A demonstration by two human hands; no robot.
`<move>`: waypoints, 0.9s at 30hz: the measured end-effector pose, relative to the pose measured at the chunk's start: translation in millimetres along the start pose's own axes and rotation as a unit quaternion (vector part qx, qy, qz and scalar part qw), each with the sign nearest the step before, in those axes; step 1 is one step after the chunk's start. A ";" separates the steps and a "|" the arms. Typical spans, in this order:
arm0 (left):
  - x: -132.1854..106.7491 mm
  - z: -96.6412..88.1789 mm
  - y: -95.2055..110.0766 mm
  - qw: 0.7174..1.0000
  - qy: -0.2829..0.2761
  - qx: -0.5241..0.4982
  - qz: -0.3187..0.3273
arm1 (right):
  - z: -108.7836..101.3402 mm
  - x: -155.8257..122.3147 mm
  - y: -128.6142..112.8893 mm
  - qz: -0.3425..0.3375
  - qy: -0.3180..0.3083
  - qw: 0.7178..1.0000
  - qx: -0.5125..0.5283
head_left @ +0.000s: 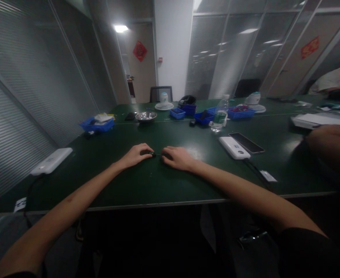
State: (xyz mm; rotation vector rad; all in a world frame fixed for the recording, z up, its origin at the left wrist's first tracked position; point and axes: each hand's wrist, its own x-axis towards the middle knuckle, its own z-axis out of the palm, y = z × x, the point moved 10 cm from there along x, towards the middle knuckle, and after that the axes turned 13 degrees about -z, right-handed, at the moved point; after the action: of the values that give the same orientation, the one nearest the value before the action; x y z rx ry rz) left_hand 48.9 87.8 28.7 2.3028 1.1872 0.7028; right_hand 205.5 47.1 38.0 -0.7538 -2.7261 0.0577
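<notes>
Both hands rest low over the dark green table (170,185), facing each other. My left hand (137,155) is closed, with thumb and fingers pinching a small dark piece with a bit of green on it (152,154). Just to its right, my right hand (178,157) has its fingers curled together. A thin, light line (158,155) spans the small gap between the two hands, perhaps a wire or a slim shaft. What the right fingers grip is hidden, and the details are too small and blurred to name.
White power banks (235,148) (52,161) with cables lie on both sides. Beside the right one is a phone (246,143). Farther back stand a water bottle (220,116), a metal bowl (146,117) and blue trays (97,124). Another person's arm (332,144) is at the right.
</notes>
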 end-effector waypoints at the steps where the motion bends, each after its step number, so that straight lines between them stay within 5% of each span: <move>1: 0.1 0.8 -1.1 1.000 -0.003 -0.003 -0.001 | 0.1 0.1 -0.3 -0.001 -0.001 1.000 -0.001; 27: -5.5 10.0 5.3 0.998 0.006 -0.026 0.058 | 10.5 2.2 -1.4 -0.039 -0.012 0.999 0.001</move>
State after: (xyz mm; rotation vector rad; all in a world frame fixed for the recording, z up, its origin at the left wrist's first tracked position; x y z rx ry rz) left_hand 55.6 78.9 23.0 2.3420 1.0353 0.7798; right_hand 199.9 47.5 28.9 -0.6497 -2.7752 0.0513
